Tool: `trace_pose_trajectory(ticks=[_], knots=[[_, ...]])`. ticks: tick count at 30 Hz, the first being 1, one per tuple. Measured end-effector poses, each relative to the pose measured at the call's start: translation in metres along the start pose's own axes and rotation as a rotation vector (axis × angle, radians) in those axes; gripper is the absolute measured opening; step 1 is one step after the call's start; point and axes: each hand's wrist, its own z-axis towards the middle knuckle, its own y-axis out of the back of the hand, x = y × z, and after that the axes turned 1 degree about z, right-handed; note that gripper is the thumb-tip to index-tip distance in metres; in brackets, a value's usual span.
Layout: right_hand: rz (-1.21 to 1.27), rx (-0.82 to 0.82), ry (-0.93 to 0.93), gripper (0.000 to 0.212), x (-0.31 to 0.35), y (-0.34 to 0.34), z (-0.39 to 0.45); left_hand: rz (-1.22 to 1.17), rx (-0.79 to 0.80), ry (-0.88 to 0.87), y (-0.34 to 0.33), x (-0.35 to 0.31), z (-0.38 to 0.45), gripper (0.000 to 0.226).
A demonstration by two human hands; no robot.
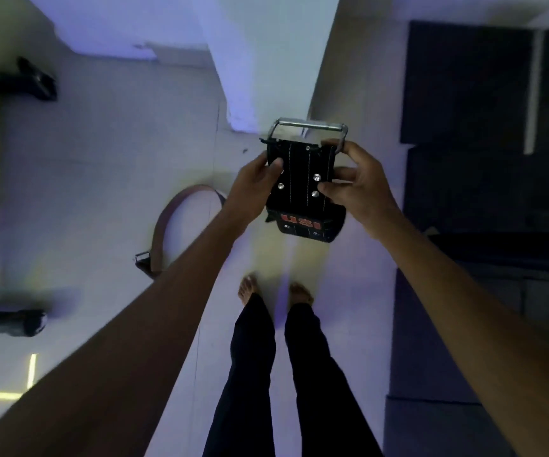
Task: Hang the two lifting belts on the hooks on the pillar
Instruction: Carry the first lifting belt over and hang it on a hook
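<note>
Pale tiled floor (95,166) in dim bluish light, dark rubber mats (484,199) at right, white square pillar (266,67) ahead, brown leather belt (164,225) curled on floor, black stitched lifting belt (303,179) with steel buckle gripped before pillar by left hand (256,183) and right hand (359,186), bare feet below.

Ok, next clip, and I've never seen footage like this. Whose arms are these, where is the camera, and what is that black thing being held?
There is no machine here. The camera sits on a person's head and looks down, so you see their own arms, legs and bare feet on the pale floor. The left hand and right hand together grip a black lifting belt, folded up, with a metal buckle at its top end and red lettering lower down. A second, brown belt lies curved on the floor to the left. The white pillar rises just ahead of the hands; no hooks show in this view. Dark mats cover the floor on the right.
</note>
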Motion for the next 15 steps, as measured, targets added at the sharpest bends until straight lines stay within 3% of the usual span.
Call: trace_pose_trajectory(ticks=[3, 11, 15], knots=[[0.046, -0.002, 0.083, 0.054, 0.08, 0.035, -0.048, -0.089, -0.065, -0.158, -0.001, -0.091, -0.043, 0.019], [0.177, -0.225, 0.41, 0.02, 0.227, 0.049, -0.149, 0.005, -0.127, -0.469, 0.028, -0.267, -0.149, 0.015], [0.238, -0.341, 0.525, 0.031, 0.291, 0.029, -0.196, 0.076, -0.183, -0.649, 0.05, -0.318, -0.203, 0.018]])
